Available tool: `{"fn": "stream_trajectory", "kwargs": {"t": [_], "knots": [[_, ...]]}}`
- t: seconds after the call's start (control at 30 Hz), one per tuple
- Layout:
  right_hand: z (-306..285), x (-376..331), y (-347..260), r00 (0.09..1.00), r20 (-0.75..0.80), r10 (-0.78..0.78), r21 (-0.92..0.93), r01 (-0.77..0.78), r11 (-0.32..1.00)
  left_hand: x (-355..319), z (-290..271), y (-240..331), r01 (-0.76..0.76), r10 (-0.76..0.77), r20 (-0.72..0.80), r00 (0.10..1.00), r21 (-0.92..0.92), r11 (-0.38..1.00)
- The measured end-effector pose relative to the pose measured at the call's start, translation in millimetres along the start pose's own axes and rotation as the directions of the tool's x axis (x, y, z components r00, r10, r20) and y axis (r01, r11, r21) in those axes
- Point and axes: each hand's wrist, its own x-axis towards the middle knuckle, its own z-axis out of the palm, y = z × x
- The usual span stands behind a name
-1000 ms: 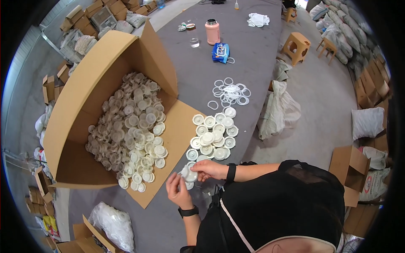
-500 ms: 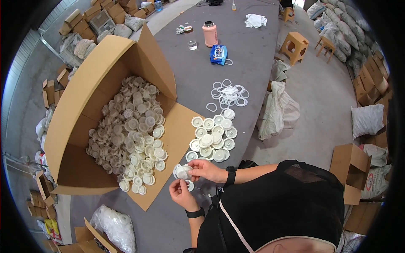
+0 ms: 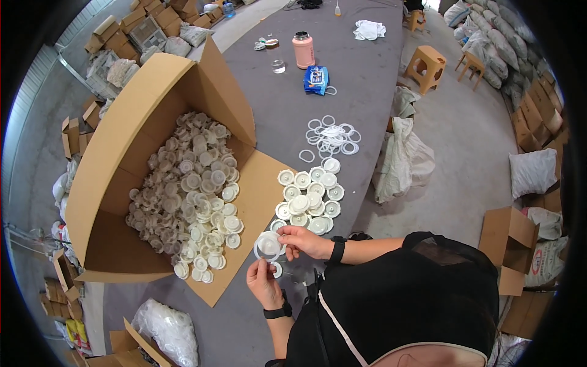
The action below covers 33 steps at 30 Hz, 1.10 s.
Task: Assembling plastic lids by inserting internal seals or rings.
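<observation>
Between my two hands is a round white plastic lid (image 3: 268, 243) with a paler ring showing around its edge. My right hand (image 3: 301, 241) pinches it at the right side. The fingertips of my left hand (image 3: 263, 284) grip its lower rim. Just beyond my right hand, several white lids (image 3: 315, 199) lie in a loose cluster on the grey table, some stacked on others. A smaller round white piece (image 3: 277, 270) lies beside my left fingers; part of it is hidden. Farther back sits a heap of thin white rings (image 3: 333, 137).
A large cardboard box (image 3: 116, 183) lies on its side at the left, its white lids (image 3: 195, 183) spilling onto the flap (image 3: 260, 183). Beyond stand a pink bottle (image 3: 303, 50), a clear jar (image 3: 276, 58) and a blue packet (image 3: 316, 80). A plastic bag (image 3: 165, 330) lies near left.
The lid has been turned to show more of its round face and raised slightly away from me. My right hand has shifted a little, and my left fingers now hold its lower rim.
</observation>
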Motion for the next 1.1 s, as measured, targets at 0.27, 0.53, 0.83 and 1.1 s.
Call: {"fn": "stream_trajectory", "kwargs": {"t": [0.27,0.53,0.83,1.1], "knots": [[13.8,-7.3,-6.7,0.989,0.108,0.101,0.34,-0.133,0.931,-0.2,-3.8,-14.5,-0.149,0.151,-0.041,0.988,0.039,0.988],[29.0,-15.9,-7.9,0.989,0.144,-0.019,0.128,0.001,0.992,-4.0,12.2,-14.7,-0.199,0.195,-0.115,0.974,-0.019,0.98],[30.0,-14.3,1.2,0.998,0.033,-0.061,0.281,0.049,0.958,-7.4,9.8,-10.5,-0.028,0.035,0.032,0.999,-0.214,0.976],[29.2,-21.0,-13.9,0.993,0.108,-0.048,0.239,0.021,0.971,-17.1,36.8,5.8,0.084,-0.097,-0.027,0.995,-0.316,0.945]]}}
